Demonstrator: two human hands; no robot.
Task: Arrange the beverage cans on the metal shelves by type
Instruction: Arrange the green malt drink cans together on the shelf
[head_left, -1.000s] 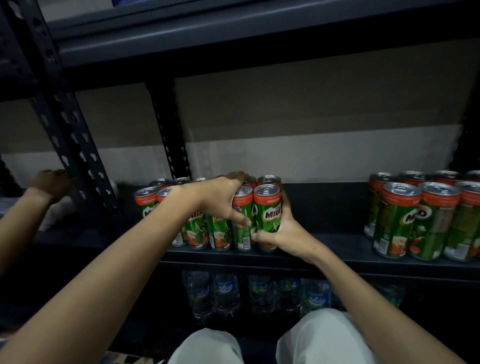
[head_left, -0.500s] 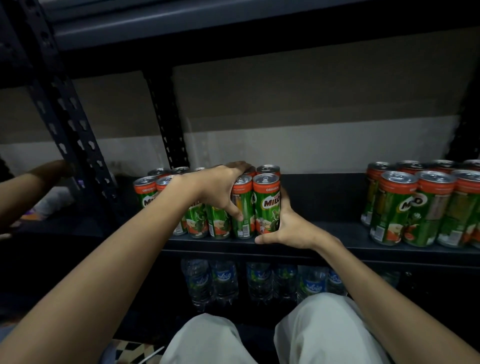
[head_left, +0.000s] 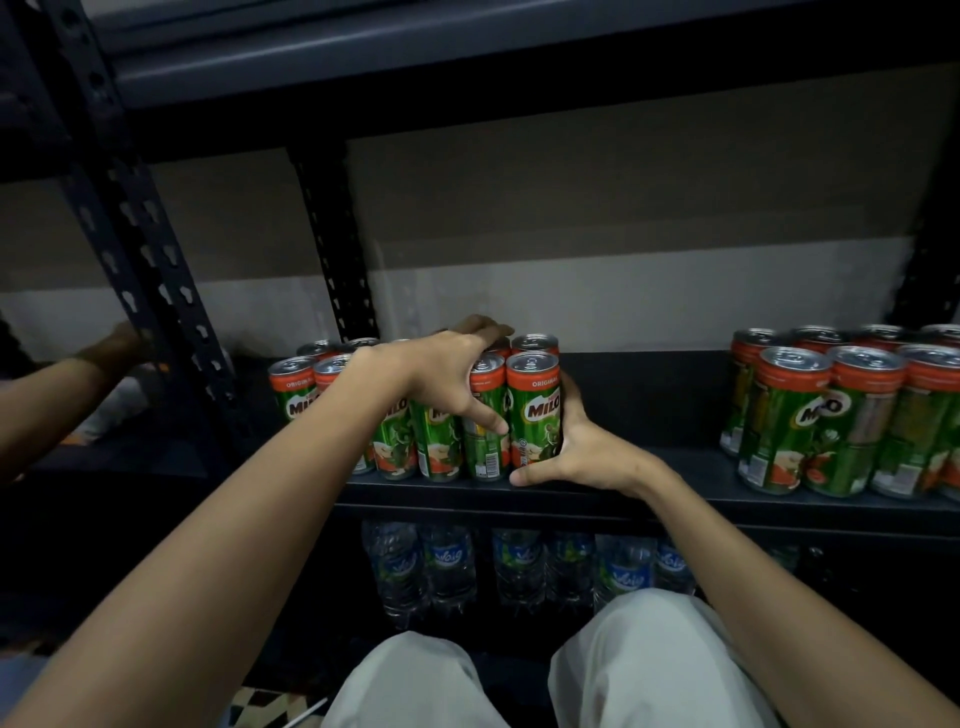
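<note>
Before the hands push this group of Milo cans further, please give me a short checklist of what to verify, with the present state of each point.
1. Left hand grips the can cluster from above: ok.
2. Right hand braces the rightmost front can: ok.
3. All visible cans upright: ok.
4. Cluster sits fully on the shelf, though near the front edge: ok.
5. Bare shelf between the cluster and the second can group: ok.
6. Back rows aligned behind the left hand: cannot tell.
</note>
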